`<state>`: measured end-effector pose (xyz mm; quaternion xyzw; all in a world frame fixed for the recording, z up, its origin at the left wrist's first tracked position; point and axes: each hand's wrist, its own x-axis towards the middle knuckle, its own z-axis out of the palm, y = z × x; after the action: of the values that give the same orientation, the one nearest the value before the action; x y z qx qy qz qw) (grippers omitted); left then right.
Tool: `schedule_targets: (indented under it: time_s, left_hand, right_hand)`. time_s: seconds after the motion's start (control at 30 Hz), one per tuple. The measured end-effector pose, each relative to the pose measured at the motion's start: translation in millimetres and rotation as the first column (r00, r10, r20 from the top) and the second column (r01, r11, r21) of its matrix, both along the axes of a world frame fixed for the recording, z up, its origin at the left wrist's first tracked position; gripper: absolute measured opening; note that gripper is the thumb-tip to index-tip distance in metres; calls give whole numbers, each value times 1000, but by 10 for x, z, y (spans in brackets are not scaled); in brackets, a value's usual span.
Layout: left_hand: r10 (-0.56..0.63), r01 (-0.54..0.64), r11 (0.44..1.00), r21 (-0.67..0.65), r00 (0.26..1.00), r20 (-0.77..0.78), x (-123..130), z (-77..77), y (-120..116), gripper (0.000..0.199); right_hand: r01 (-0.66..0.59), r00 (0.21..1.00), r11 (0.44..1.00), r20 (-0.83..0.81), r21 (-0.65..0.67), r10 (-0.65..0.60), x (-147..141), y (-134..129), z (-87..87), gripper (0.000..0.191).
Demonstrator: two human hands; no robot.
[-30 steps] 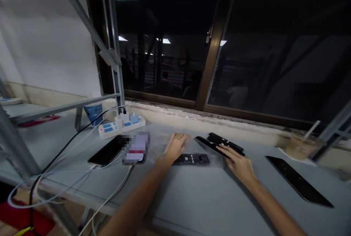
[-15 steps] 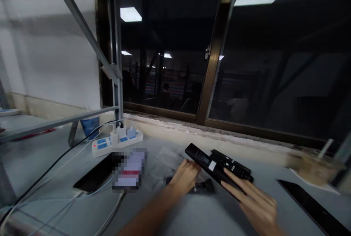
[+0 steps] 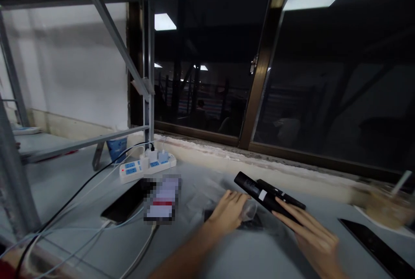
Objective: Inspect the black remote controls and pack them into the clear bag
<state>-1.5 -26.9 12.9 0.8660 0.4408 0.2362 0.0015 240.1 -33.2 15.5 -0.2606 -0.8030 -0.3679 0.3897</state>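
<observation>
My right hand point(image 3: 316, 235) grips a black remote control point(image 3: 251, 184) with a small white label on its underside, tilted up above the desk. Behind it lies another black remote control point(image 3: 283, 195), partly covered. My left hand point(image 3: 228, 212) is closed on a clear plastic bag point(image 3: 249, 210), which bunches up beside its fingers. Under that hand a further dark object point(image 3: 254, 223) rests on the desk, mostly hidden. Crumpled clear plastic point(image 3: 207, 186) spreads out behind the left hand.
Two phones point(image 3: 125, 203) on cables lie at left, before a white power strip point(image 3: 147, 167). A blue cup point(image 3: 116, 148) stands near the metal frame point(image 3: 149, 110). At right are a black tablet-like slab point(image 3: 378, 244) and an iced drink point(image 3: 389, 205). A window point(image 3: 207, 75) borders the back.
The view has shifted, moving everything rightward in the picture. Clear plastic now bunches out by my left fingers. My right hand keeps hold of the remote control.
</observation>
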Motion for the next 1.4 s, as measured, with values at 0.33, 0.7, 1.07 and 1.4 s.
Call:
schedule_targets:
  time_s: [0.33,0.7,1.07,1.4]
  left_hand:
    - [88,-91,993,73,995,46,-32,18,20,21]
    - [173,-173,976,135,985,12,-143,8,113,28]
    - [70,-70,993,93,998,-2,-117,-31,149,18]
    - [157,-158,974,160,987,21,-125,17,84,26]
  right_hand:
    - [0,999,984,-53,-175,-9,27,128,-141,60]
    - [-24,934,966,-351,-259,-71,-3,49,-34,53]
    - [-21,837,980,-540,-198,-92,-75,-13,90,27]
    - [-83,559,801,-693,-593,-455,26,70,124,49]
